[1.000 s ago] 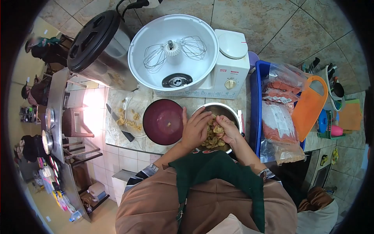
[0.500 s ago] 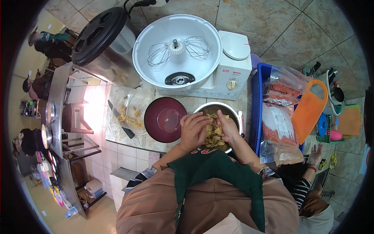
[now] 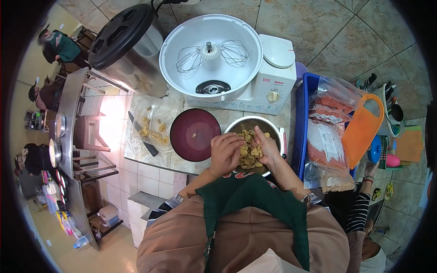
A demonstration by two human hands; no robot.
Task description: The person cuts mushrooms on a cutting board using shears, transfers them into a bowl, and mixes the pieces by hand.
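Observation:
A steel bowl with a white rim [image 3: 230, 126] stands in front of me, filled with olive-yellow slices [image 3: 250, 157] that look like mushrooms. My left hand [image 3: 226, 152] is over the bowl's left side, fingers bent and close together, tips at the slices; whatever they pinch is hidden. Inside the right side, my right hand [image 3: 267, 148] cups some slices, its thumb raised and its fingertips partly covered. A dark red bowl [image 3: 195, 150], with one small piece at its bottom, sits just left. Beyond it lies a clear plastic container [image 3: 159, 113] holding a few slices.
Behind the bowls stand a white mixer [image 3: 268, 82] with whisks and a large steel urn [image 3: 132, 63]. A knife [image 3: 149, 148] lies at left. On the right, a blue tray [image 3: 299, 132] holds packed meat and an orange cutting board [image 3: 359, 136]. A co-worker's striped sleeve [image 3: 359, 213] reaches in.
The co-worker's hand at right has moved away from me toward the blue lid. My hands stay over the bowl, with small finger movements among the slices. A person at far left has shifted posture.

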